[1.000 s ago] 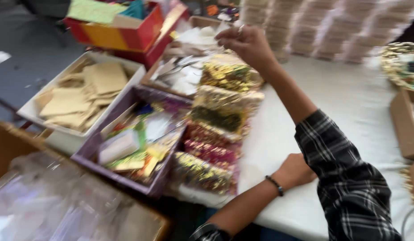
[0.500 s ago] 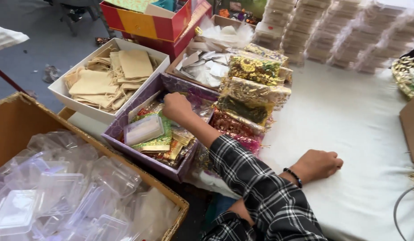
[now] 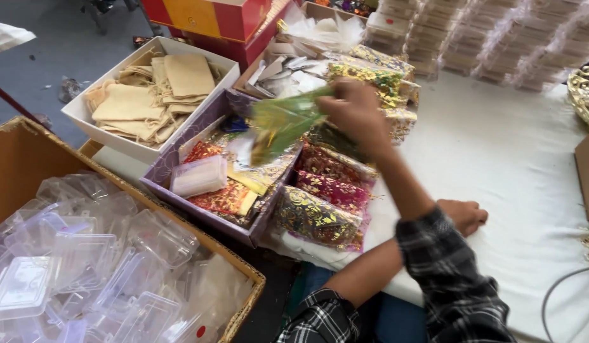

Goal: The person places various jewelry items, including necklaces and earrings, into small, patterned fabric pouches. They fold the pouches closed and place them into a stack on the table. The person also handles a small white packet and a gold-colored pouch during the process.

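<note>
Fingers of the right hand pinch a sheer green-and-gold pouch, blurred, hanging left of the hand above a purple cardboard box. Left hand lies loosely curled on white cloth, empty, beside glossy patterned pouches.

thing: green-and-gold organza pouch
look: sheer, shiny, motion-blurred
state: pinched at one end by the right hand
pose: hanging slantwise, lifted
place: above the purple box

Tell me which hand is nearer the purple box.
Right. The right hand holds a green pouch above the purple box; the left hand rests apart on the white tablecloth.
</note>
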